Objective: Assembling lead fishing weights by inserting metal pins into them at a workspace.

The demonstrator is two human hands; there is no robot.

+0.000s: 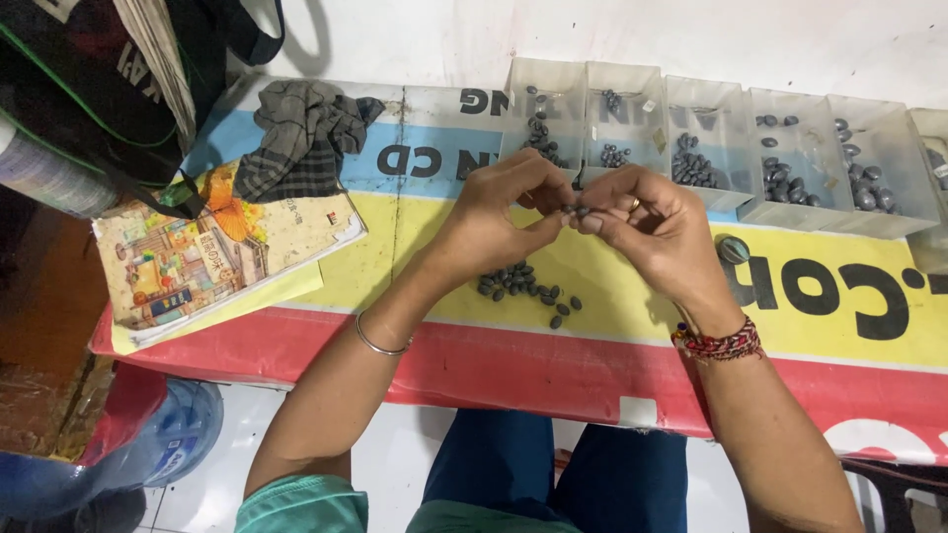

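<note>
Above the yellow band of the banner-covered desk [790,345], both hands meet at mid-air, fingertips pinched together around a small dark grey sinker [576,210]. The left hand [499,212] closes thumb and forefinger on one end, and the right hand [652,232] pinches the other end, so the piece is braced from both sides and kept close under the eyes, likely because it is too small to work on any other way. Only a sliver of it shows between the fingertips; its long axis seems to run roughly left to right, from one hand to the other, though which end leads cannot be told. Directly below the hands lies a loose pile of sinkers [523,286], oval and dark, spread on the desk within easy reach of either hand. Along the far edge stands a row of clear plastic bins [711,99], each holding similar pieces that appear sorted by size, open at the top so a hand can drop in or pick out. To the left, well apart from the hands, a checked cloth [296,138] lies bunched over the corner of an illustrated booklet [197,257]. A round grey weight [733,249] rests alone just beside the right wrist.
</note>
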